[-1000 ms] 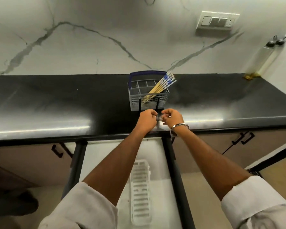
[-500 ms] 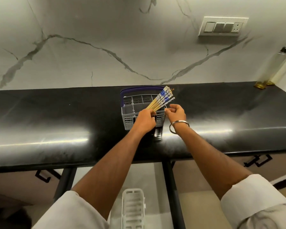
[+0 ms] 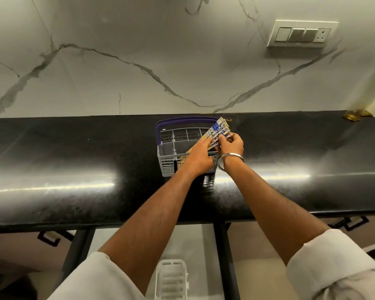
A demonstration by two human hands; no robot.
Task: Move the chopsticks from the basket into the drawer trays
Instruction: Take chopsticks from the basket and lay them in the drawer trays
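A grey slotted basket (image 3: 168, 163) with a blue handle stands on the black counter. A bundle of wooden chopsticks (image 3: 218, 129) with blue-and-white patterned tops leans out of its right side. My left hand (image 3: 200, 155) lies over the basket's front right corner with its fingers on the chopstick shafts. My right hand (image 3: 231, 145), with a metal bangle at the wrist, pinches the patterned tops of the bundle. Below the counter the drawer is open, and a white slotted tray (image 3: 171, 278) lies in it.
The glossy black counter (image 3: 74, 169) runs the full width, backed by a marble wall with a switch plate (image 3: 301, 34). An oil bottle (image 3: 355, 114) stands at the far right. Dark drawer rails (image 3: 222, 245) flank the open drawer; cabinet handles sit on either side.
Both hands have moved up from the counter's front edge to the basket and closed on the chopsticks. The view has tilted up, so less of the drawer shows.
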